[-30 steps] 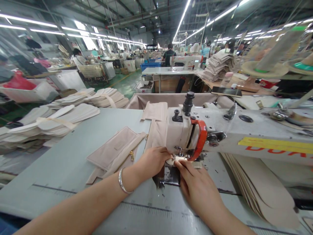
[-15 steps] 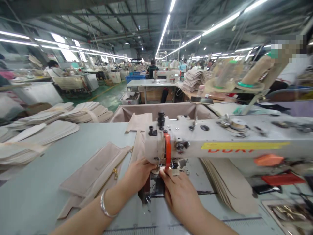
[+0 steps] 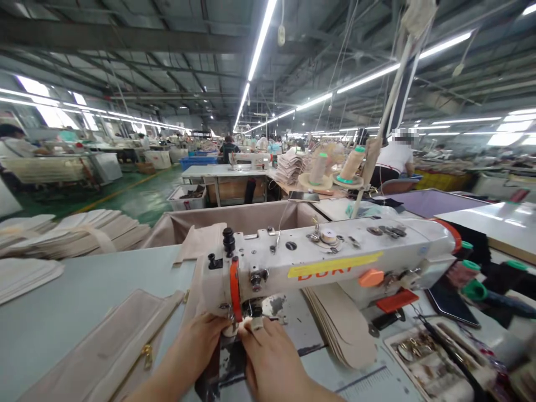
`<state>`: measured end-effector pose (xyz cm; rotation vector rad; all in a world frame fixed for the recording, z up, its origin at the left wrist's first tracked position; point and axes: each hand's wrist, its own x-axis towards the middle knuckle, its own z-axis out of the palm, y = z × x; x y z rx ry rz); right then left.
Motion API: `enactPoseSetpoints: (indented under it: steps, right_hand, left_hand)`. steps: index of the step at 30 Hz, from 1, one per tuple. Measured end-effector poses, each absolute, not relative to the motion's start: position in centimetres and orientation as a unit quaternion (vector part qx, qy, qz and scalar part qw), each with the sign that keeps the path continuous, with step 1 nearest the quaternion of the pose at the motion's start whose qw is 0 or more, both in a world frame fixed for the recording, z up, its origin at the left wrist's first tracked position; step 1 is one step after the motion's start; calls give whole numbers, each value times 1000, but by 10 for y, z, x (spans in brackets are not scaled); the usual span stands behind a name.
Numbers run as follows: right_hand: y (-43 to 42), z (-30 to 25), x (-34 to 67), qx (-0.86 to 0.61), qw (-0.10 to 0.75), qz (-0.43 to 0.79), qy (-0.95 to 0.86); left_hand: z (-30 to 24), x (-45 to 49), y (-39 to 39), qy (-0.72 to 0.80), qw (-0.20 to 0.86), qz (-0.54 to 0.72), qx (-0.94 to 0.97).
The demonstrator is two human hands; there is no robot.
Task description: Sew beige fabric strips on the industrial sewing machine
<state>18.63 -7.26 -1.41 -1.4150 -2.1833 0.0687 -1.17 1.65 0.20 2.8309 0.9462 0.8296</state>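
My left hand (image 3: 196, 349) and my right hand (image 3: 272, 357) meet under the head of a white sewing machine (image 3: 322, 259), at the needle beside its orange guard (image 3: 234, 290). Both hands have their fingertips pinched on a small beige piece (image 3: 247, 324) lying on the machine bed; little of the piece shows between them. A beige zippered fabric panel (image 3: 104, 352) lies on the grey table (image 3: 84, 290) just left of my left forearm.
Stacks of beige cut pieces (image 3: 75, 234) lie at the far left, another fan of them (image 3: 339, 324) under the machine arm. A tray of small parts (image 3: 422, 357), a phone (image 3: 450, 304) and thread cones (image 3: 352, 164) are to the right. Other workers sit at distant tables.
The camera has swung up and to the right, so the machine and hands now sit lower and further left in view. Both hands have stayed at the needle on the small piece.
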Motion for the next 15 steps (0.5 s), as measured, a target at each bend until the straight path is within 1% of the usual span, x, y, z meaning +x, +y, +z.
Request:
enactPoseSetpoints:
  steps: [4, 12, 15]
  right_hand:
    - [-75, -10, 186, -533, 253, 31, -807]
    - [-76, -14, 188, -533, 255, 30, -806]
    - [-79, -4, 188, -524, 246, 42, -814]
  left_hand:
    - [1, -9, 19, 317, 32, 269, 909]
    - [6, -4, 13, 360, 86, 220, 903]
    - [5, -5, 12, 364, 91, 213, 902]
